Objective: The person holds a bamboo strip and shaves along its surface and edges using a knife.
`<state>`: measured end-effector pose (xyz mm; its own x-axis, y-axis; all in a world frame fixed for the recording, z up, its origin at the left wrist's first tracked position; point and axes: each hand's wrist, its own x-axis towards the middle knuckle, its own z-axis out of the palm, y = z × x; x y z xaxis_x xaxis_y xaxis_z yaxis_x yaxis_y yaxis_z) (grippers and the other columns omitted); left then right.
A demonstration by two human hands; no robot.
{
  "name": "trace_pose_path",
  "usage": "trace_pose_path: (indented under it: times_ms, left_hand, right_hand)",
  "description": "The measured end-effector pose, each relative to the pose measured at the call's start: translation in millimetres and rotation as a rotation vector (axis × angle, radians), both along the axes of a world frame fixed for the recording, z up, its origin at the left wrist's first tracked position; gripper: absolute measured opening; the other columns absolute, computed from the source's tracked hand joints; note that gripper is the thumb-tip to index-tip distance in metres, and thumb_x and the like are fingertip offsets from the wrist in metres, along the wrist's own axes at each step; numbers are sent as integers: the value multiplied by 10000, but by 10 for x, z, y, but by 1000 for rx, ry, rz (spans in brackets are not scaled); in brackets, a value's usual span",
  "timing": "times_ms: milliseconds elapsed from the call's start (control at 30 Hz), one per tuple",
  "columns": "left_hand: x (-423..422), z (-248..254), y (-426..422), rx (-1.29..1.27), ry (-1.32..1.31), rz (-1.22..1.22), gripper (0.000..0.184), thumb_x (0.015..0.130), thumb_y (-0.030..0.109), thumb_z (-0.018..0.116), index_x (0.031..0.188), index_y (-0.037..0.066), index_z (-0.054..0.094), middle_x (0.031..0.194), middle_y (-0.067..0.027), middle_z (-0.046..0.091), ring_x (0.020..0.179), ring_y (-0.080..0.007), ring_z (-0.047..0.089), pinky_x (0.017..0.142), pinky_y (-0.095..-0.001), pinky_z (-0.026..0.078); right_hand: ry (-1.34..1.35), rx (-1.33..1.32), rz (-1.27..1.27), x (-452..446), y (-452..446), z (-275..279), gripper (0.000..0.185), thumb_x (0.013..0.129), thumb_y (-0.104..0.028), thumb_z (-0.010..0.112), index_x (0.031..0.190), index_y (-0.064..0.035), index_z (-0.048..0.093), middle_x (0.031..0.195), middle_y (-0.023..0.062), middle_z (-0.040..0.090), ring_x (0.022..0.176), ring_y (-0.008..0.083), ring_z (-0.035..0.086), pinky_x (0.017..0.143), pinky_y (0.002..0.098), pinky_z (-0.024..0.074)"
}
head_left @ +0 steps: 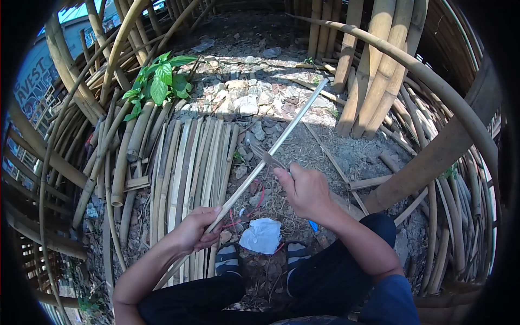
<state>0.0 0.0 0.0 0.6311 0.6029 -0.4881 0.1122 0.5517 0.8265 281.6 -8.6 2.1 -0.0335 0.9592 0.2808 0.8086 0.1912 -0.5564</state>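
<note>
A long pale bamboo strip [291,127] slants from lower left to upper right in front of me. My left hand [199,229] is closed round its lower part. In my right hand [306,190] is a knife [269,158], its blade lying across the middle of the strip. The handle is mostly hidden by my fingers. Left of the strip, many split bamboo strips [189,157] lie side by side on the ground.
Bamboo poles [379,70] stand at the upper right, and a thick pole [433,162] leans on the right. A leafy plant [158,81] grows at the upper left. A white crumpled sheet [261,235] lies between my feet. Rubble [246,100] covers the ground ahead.
</note>
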Motion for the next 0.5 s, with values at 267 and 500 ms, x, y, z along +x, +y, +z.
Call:
trace_pose_path:
  times_ms: [267,500]
  left_hand:
    - [134,-31,-30,-37,-2,-16,503,1072,433,382,740,67,480,467,21,349,324,-75,297,302,-245,222]
    - [108,41,-30,19,55,10,508,1076,421,372,726,68,480,463,25,340,320,-74,291,298,-246,221]
  right_hand:
    - [-25,50,324,-318,-353,-176,516,1010,-437,511,725,-9,560,521,182,573,462,387,604,448,499,459]
    - [-95,131,253,-172,-184,-132,514,1000,-447,531,729,-12,563,520,179,576,433,370,590,431,493,455]
